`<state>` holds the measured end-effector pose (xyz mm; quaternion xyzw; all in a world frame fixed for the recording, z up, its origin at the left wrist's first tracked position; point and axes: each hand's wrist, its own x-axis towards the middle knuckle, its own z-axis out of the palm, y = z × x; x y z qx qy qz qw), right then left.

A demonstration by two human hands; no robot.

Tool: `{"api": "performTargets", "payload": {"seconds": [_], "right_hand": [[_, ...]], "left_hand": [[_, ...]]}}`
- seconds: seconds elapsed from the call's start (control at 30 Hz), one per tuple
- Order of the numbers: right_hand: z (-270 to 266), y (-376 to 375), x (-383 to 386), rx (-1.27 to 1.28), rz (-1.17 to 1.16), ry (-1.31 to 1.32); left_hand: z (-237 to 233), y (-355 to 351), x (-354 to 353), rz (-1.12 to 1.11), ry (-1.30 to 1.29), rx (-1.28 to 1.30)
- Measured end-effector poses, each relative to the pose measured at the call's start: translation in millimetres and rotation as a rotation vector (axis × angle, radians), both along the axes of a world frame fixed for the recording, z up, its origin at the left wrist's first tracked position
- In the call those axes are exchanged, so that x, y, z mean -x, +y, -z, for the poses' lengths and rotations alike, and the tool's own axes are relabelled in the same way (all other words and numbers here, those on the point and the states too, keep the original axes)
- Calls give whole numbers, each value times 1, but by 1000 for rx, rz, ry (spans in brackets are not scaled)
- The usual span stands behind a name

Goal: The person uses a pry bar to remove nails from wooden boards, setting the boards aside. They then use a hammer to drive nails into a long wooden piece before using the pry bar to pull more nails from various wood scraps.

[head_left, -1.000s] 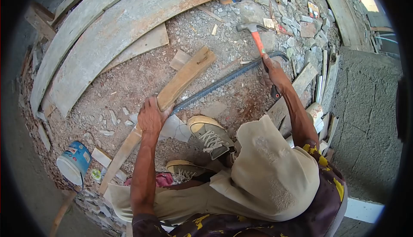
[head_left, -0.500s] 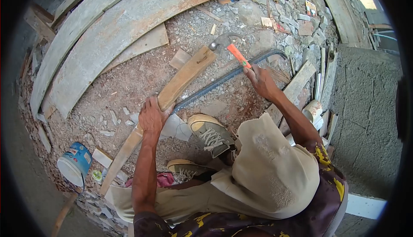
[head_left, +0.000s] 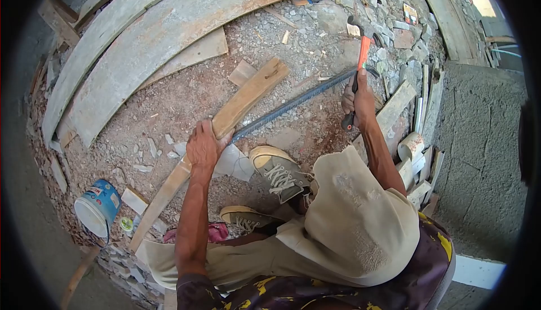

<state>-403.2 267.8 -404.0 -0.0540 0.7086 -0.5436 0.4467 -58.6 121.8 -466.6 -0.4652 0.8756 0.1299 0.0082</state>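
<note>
Left of centre in the frame, the left hand (head_left: 204,144) has its grip around the wooden piece (head_left: 251,96), whose long axis slants toward upper right. The wood's upper end lies up and left of the right hand (head_left: 362,99), which clasps the hammer (head_left: 364,52), its head apart from the wood. A ribbed bar (head_left: 298,105) slants between the hands.

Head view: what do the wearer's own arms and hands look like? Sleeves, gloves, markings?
Left hand and right hand are both bare: no gloves, no watch or wristband showing. Forearms uncovered. Shirt is dark purple with irregular yellow patches; the dark left sleeve leaves the forearm bare. Right sleeve's edge can't be made out.
</note>
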Motion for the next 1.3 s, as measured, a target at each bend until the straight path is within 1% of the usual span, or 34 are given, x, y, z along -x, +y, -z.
{"api": "performTargets", "payload": {"seconds": [0.03, 0.07, 0.1, 0.17, 0.2, 0.23, 0.27, 0.3, 0.33, 0.37, 0.43, 0.47, 0.5, 0.57, 0.6, 0.63, 0.7, 0.73, 0.8, 0.83, 0.9, 0.93, 0.97, 1.0, 1.03, 1.07, 1.1, 1.13, 1.17, 1.23, 1.3], "right_hand": [[0, -1, -1, 33, 108, -36], [-8, 0, -9, -112, -134, -23], [-8, 2, -3, -105, -124, -16], [-5, 15, 7, -268, -544, -148], [2, 17, 11, -266, -406, -48], [8, 11, 12, -256, -417, -42], [12, 7, 10, -167, -265, -124], [15, 7, 8, -77, -103, -206], [3, 7, 4, -166, -390, -126], [4, 4, 11, -152, -382, -121], [9, 11, 13, -310, -609, 142], [3, 7, 15, -243, -556, 63], [10, 2, 18, -224, -567, 66], [19, 2, 9, -151, -462, 873], [19, 5, 7, -161, -403, 858], [17, 5, 6, -154, -395, 850], [18, 9, 7, -290, -417, 958], [25, 12, 11, -288, -397, 952], [41, 21, 17, -215, -460, 1208], [37, 22, 13, -219, -452, 1203], [19, 18, 5, -136, -376, 1355], [19, 16, 1, -131, -370, 1357], [22, 14, -5, -73, -466, 1369], [26, 14, -14, -17, -566, 1373], [29, 13, -24, -15, -566, 1368], [33, 10, -34, 34, -648, 1302], [36, 7, -42, 84, -730, 1238], [38, 3, -52, 86, -737, 1240], [40, 1, -64, 97, -790, 1226], [49, -2, -71, 115, -854, 1215], [60, -7, -75, 150, -986, 1418]], "left_hand": [[-1, 2, 2, -10, -6, 5], [-2, 2, 3, -1, -1, 8], [-3, 0, 5, -21, 1, -21], [-4, 3, 1, -41, -13, -65], [-3, 4, 0, -24, -8, -50], [-3, 1, 1, -10, 5, -25], [-5, 2, 1, -17, 3, -20], [-7, 4, 2, -46, -25, -68], [-9, 0, 6, -69, -50, -106], [-9, -6, 12, -60, -47, -92], [-10, 1, 6, -52, -15, -99], [-10, 1, 4, -49, -1, -103], [-10, -1, 4, -61, -4, -85], [-15, 3, -1, -4, 117, 14], [-14, 1, -3, -28, 16, 19], [-17, 0, -4, -22, 7, 28], [-22, -3, 0, 54, -32, -95], [-28, -10, 1, 71, -38, -86], [-47, -24, 0, 85, 105, -215], [-54, -33, -1, 94, 100, -216], [-64, -52, -5, 7, 212, -531], [-64, -56, -10, -3, 296, -552], [-64, -63, -12, 0, 294, -545], [-64, -67, -16, 6, 315, -629], [-68, -69, -16, 9, 337, -716], [-71, -67, -15, 4, 336, -717], [-74, -64, -11, -27, 249, -595], [-76, -59, -7, -58, 162, -474], [-70, -53, -7, -67, 166, -477], [-57, -40, -6, 63, 115, -152], [-59, -31, -10, 54, 126, -130]]}}
